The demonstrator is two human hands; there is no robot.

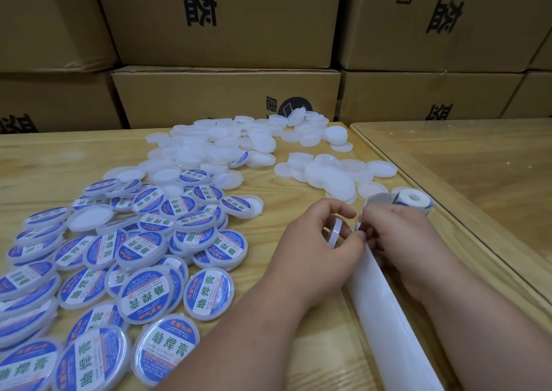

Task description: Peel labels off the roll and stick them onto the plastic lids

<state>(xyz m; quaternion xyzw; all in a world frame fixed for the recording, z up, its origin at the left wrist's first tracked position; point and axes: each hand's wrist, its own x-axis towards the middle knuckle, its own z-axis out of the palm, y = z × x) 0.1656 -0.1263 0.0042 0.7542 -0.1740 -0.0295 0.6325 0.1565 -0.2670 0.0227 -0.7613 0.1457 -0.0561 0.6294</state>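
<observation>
White plastic lid [336, 232] stands on edge, pinched in left hand [310, 241] fingers beside the roll [413, 201], ready for the label; right hand [397, 235] fingers pinch the backing strip [385, 316].

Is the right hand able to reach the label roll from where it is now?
Probably yes. The right hand lies just in front of the label roll, with nothing between them, though its fingers seem busy at the backing strip.

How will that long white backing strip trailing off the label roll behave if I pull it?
The backing strip looks thin and glossy, so probably floppy and slippery. It runs back to the small label roll, which would likely roll or drag along, being light.
</observation>
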